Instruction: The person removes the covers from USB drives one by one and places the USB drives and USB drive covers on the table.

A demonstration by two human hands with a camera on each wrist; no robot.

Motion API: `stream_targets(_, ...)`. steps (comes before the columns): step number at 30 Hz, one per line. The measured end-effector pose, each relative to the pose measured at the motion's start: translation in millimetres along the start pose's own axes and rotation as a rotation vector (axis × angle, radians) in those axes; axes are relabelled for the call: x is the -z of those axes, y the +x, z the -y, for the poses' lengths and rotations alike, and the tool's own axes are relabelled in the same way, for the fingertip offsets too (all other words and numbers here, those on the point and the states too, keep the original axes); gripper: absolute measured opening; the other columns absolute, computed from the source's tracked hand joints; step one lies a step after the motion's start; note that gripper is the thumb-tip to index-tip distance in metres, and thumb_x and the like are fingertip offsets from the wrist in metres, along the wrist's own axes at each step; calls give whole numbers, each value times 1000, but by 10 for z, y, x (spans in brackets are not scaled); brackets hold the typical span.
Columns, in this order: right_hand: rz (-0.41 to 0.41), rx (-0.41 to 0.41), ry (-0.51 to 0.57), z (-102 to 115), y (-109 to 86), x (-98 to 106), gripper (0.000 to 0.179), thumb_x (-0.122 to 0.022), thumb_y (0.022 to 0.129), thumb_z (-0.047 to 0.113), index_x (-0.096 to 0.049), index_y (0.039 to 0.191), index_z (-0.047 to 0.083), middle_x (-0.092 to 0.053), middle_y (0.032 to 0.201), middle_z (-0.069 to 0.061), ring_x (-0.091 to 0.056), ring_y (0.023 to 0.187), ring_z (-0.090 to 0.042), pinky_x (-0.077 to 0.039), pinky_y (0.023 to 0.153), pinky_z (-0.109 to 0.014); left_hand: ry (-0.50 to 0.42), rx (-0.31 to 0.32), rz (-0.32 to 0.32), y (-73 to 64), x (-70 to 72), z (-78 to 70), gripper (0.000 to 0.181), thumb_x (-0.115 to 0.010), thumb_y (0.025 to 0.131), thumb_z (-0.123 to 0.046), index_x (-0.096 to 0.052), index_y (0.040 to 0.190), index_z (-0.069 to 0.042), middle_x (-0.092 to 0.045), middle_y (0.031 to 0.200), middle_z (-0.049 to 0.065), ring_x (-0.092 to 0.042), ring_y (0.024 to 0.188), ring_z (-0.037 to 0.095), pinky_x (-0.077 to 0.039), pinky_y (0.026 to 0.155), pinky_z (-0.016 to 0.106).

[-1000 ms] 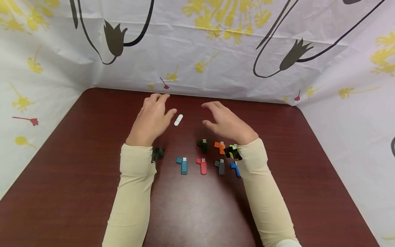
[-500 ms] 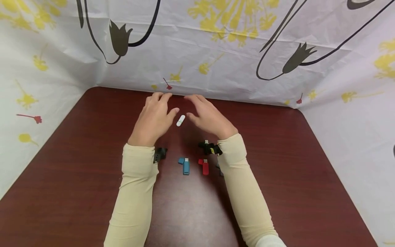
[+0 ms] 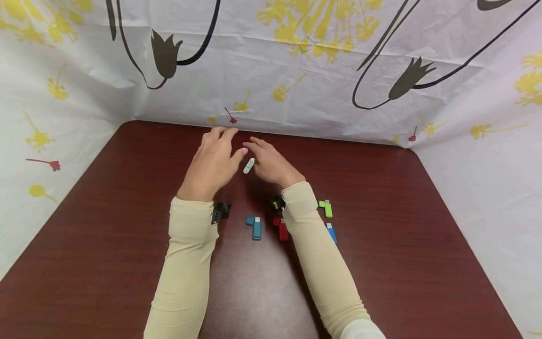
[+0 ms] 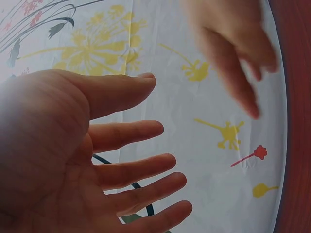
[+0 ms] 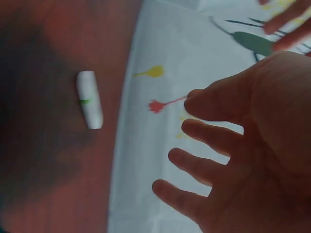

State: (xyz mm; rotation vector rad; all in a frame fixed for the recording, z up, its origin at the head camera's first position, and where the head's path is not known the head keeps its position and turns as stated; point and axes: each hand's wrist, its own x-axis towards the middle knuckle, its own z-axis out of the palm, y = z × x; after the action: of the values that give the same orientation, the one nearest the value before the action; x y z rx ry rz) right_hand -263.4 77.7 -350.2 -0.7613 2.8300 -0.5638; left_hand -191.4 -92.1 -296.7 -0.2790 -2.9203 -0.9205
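Observation:
A white USB stick (image 3: 249, 165) with its cap on lies toward the back of the table; the right wrist view shows a green line across the white USB stick (image 5: 90, 99). My right hand (image 3: 273, 162) hovers just to its right, fingers extended and holding nothing. To the left of the stick, my left hand (image 3: 213, 162) hangs over the table, also holding nothing. The left wrist view shows the fingers of my left hand (image 4: 63, 141) spread and straight, with my right hand (image 4: 233, 39) blurred beyond them.
Nearer me lie uncapped USB sticks: teal (image 3: 256, 229), red (image 3: 283, 230), blue (image 3: 331, 233) and lime green (image 3: 328, 208). My right forearm (image 3: 322, 259) covers part of that group. A white patterned cloth (image 3: 296, 108) stands behind the table.
My right hand has moved left, from well right of the white USB stick to close beside it, and dipped slightly. My left hand has barely moved. The green stick shows again.

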Motion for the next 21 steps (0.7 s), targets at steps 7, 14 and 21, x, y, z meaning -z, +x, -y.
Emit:
stream_targets(7,213,-110,-13,-79,70,-230,70,-39,107,-2,-25,173,16,-12,182,-14,-6,169,-40,-15,136,-56,-2,-5,7,1,-13,-21,61,-60,112,-29,-41,165,-6,-37,168,21,-31,158,40,-43,122,58)
stream_targets(14,303,-151,-28,-108,97,-324,73,-37,105,-2,-19,174,14,-6,183,-14,0,170,-36,-14,135,-61,2,-26,3,-1,-29,-52,59,-60,112,-28,-43,164,-5,-40,166,20,-32,158,40,-44,121,57)
stream_targets(21,250,-123,-98,-110,105,-308,58,-40,109,0,-40,166,6,-27,178,-16,-20,167,-33,-29,133,-51,7,-30,8,-3,-41,-63,58,-61,112,-28,-44,164,-6,-40,166,20,-32,158,40,-44,120,57)
